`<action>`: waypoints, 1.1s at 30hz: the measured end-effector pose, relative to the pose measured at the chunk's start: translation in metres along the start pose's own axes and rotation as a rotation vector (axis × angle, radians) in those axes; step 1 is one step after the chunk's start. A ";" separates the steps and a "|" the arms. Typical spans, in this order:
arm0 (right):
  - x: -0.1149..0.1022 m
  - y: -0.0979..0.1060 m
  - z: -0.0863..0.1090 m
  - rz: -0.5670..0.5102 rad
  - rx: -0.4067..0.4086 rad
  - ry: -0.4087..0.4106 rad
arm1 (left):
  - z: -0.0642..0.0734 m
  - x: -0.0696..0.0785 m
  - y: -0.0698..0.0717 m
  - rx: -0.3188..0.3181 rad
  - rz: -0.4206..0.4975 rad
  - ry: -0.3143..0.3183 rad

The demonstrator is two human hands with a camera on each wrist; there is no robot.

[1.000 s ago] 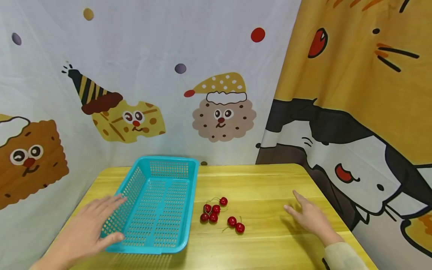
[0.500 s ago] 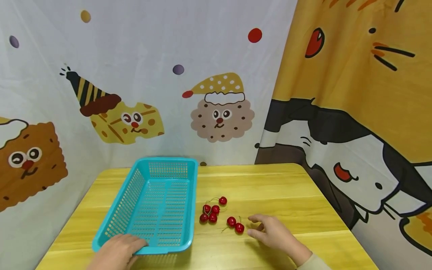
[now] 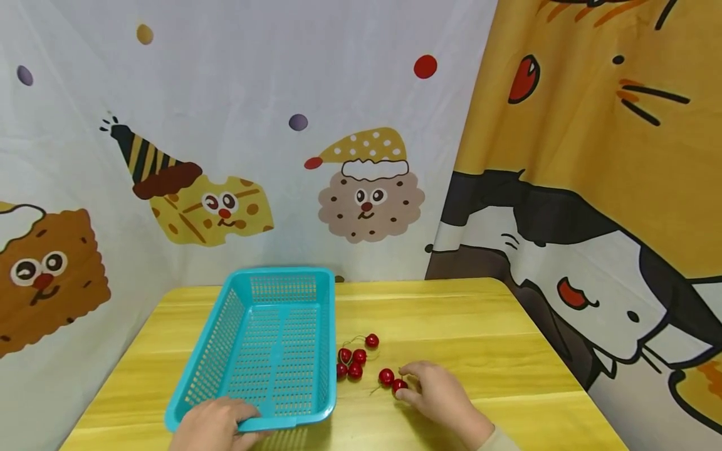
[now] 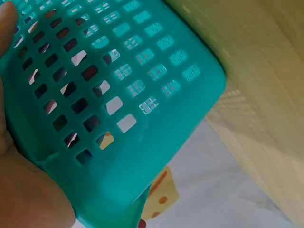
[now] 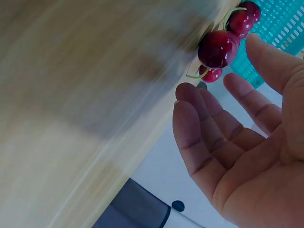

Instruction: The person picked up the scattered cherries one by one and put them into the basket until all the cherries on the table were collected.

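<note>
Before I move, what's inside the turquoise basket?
Nothing lies in the visible part of the turquoise basket; just its own mesh shows. The left hand covers part of the near end, so whatever is behind it there can't be seen.

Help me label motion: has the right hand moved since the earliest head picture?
Yes, leftward. Judged in the head view against the front cherries on the table, the right hand was well to their right; now it is close beside them.
</note>
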State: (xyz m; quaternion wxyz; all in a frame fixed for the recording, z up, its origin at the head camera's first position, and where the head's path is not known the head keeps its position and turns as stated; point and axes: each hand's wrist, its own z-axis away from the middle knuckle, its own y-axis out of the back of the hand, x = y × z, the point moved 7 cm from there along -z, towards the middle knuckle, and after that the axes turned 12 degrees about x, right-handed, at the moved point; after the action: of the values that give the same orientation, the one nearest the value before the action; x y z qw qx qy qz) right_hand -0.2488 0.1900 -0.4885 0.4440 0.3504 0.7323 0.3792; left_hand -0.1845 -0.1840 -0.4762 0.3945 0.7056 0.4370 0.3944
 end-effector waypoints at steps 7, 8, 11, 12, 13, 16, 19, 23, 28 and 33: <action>-0.005 -0.004 0.001 0.051 0.034 0.028 | 0.002 -0.006 -0.005 0.001 -0.073 0.152; -0.006 -0.004 0.001 0.051 0.037 0.035 | 0.002 -0.006 -0.005 -0.003 -0.070 0.167; -0.007 -0.005 0.000 0.054 0.044 0.044 | 0.001 -0.007 -0.004 -0.007 -0.060 0.196; -0.007 -0.005 0.000 0.057 0.045 0.045 | 0.001 -0.007 -0.004 -0.007 -0.057 0.201; -0.007 -0.006 0.000 0.056 0.046 0.048 | 0.001 -0.007 -0.004 -0.007 -0.056 0.203; -0.007 -0.007 0.000 0.065 0.053 0.058 | 0.002 -0.006 -0.004 0.005 -0.060 0.195; -0.007 -0.008 0.000 0.074 0.059 0.066 | 0.003 -0.005 -0.004 0.018 -0.067 0.182; -0.008 -0.009 0.000 0.097 0.066 0.076 | 0.003 -0.005 -0.004 0.029 -0.070 0.176; -0.009 -0.010 -0.001 0.115 0.069 0.088 | 0.004 -0.005 -0.004 0.040 -0.070 0.175; -0.010 -0.010 -0.001 0.132 0.076 0.108 | 0.005 -0.001 0.000 0.080 -0.080 0.132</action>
State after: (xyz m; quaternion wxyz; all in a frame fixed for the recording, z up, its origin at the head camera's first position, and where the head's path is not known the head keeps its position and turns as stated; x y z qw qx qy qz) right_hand -0.2478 0.1767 -0.4933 0.3642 0.3936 0.7443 0.3980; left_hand -0.1808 -0.1860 -0.4786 0.3521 0.6751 0.5053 0.4061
